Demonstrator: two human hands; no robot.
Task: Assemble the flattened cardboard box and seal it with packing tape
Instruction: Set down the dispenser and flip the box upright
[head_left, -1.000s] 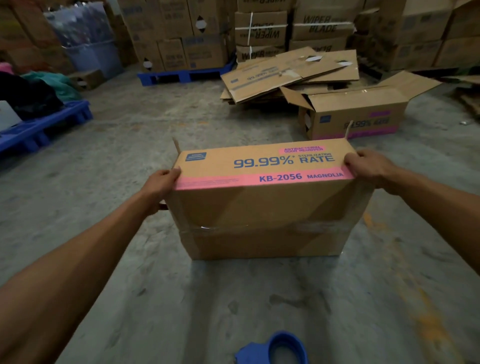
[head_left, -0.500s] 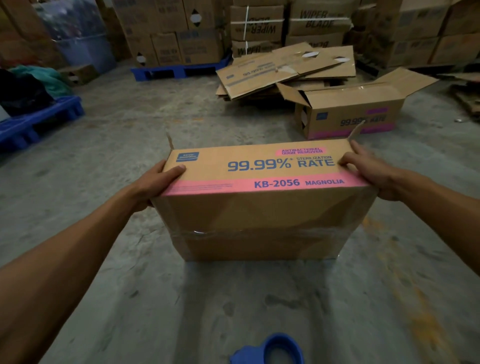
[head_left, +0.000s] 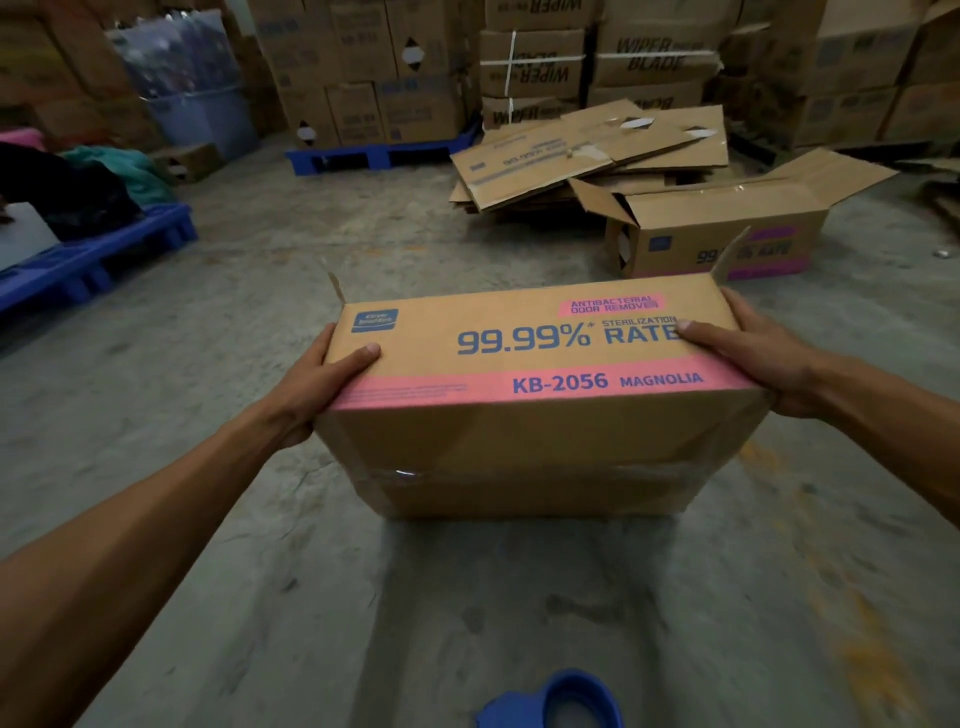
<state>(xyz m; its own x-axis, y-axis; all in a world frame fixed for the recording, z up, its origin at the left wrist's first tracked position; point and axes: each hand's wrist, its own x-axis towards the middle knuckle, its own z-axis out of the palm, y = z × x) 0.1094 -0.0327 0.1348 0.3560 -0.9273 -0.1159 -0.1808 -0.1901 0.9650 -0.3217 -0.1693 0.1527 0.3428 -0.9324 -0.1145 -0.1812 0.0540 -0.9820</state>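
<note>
A brown cardboard box (head_left: 524, 431) with a pink band and blue "99.99% RATE" print is held in front of me, above the concrete floor. Its printed side faces up, and a taped seam runs across the side facing me. My left hand (head_left: 324, 379) grips the box's left end, thumb on the printed face. My right hand (head_left: 748, 348) grips the right end the same way. Flaps stick up at the far corners. A blue tape dispenser (head_left: 566, 704) lies on the floor at the bottom edge of the view.
An open box of the same print (head_left: 727, 234) stands on the floor beyond, at the right. A pile of flattened cartons (head_left: 582, 150) lies behind it. Stacked cartons line the back wall. A blue pallet (head_left: 93, 254) with cloth bundles sits at the left.
The box has come up off the floor and nearer to me. Both hands have shifted from its top corners to grip its ends, thumbs on the printed face.
</note>
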